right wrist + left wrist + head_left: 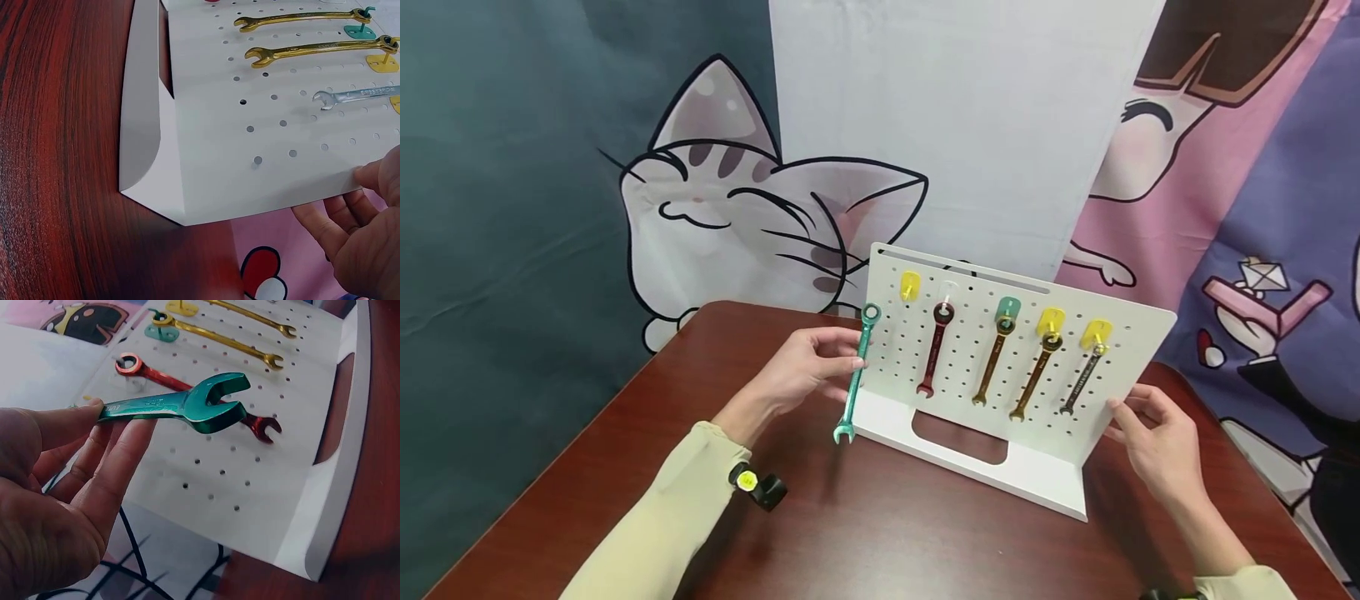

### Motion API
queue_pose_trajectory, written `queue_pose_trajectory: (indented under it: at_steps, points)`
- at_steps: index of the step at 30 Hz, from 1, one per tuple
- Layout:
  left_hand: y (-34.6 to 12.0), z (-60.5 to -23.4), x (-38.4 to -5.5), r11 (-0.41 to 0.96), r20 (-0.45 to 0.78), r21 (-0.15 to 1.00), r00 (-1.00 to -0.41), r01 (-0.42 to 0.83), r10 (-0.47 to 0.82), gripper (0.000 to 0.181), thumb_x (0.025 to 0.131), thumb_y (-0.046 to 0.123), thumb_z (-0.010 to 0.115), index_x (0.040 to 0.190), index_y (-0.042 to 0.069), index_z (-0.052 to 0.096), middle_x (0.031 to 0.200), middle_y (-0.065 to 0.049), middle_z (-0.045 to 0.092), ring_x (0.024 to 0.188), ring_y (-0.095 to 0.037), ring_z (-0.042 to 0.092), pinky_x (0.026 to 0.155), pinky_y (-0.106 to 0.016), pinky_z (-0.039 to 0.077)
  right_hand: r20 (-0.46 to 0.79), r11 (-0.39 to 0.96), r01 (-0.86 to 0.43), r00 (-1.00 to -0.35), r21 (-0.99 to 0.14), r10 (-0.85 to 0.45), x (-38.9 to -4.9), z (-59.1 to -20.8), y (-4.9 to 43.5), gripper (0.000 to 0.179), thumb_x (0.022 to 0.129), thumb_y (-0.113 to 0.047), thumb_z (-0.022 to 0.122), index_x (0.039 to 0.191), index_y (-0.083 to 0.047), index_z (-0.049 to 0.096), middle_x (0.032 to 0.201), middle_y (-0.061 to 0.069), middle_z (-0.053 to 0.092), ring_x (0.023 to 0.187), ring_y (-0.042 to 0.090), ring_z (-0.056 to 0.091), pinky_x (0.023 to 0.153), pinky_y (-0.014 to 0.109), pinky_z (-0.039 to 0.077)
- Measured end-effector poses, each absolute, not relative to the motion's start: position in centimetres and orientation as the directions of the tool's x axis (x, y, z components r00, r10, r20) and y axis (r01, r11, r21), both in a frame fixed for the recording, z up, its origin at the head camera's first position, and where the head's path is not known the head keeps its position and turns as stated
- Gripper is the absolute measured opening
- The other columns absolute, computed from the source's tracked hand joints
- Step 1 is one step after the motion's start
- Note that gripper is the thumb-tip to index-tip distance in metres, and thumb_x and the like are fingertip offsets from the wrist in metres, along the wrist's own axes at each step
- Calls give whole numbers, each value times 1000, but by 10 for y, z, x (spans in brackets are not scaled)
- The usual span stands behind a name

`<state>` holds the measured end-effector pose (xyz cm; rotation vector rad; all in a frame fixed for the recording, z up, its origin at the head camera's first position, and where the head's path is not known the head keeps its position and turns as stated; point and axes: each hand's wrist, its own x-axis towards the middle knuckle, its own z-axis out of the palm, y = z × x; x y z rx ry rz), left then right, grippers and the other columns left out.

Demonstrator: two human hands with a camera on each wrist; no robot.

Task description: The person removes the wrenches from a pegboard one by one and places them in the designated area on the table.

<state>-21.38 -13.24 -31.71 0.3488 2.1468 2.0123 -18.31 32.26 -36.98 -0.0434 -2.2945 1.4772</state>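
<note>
My left hand [808,367] pinches a green combination wrench [857,375] between thumb and fingers, beside the left edge of a white pegboard [1138,333]. The wrench's ring end points up and its open end [219,403] points down. At the board's right edge, my right hand [1161,442] grips the rim, thumb on the front face and fingers behind. On the board's hooks hang a red wrench [934,354], a gold wrench [990,367], a second gold wrench [1033,383] and a small silver wrench [1081,383]. A yellow hook [910,286] sits at the upper left.
The pegboard stands tilted on its white base [1045,483], which has a rounded cutout, on a dark red wood table [910,533]. Behind hangs a cloth backdrop with a cartoon cat [700,208]. A black band [760,485] is on the left wrist.
</note>
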Motion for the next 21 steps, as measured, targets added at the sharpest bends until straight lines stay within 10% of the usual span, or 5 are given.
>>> queue_pose_trajectory:
  at_steps: [21]
  points:
    - [-190, -358, -227, 175, -116, 982, -963, -74, 244, 36, 99, 2, 71, 134, -4, 65, 95, -3, 75, 82, -22, 76, 69, -39, 67, 287, 290, -209, -922, -934, 261, -187, -373, 327, 17, 98, -2, 71, 111, -14, 70, 88, -18, 73, 71, -3, 74, 63, 20, 63]
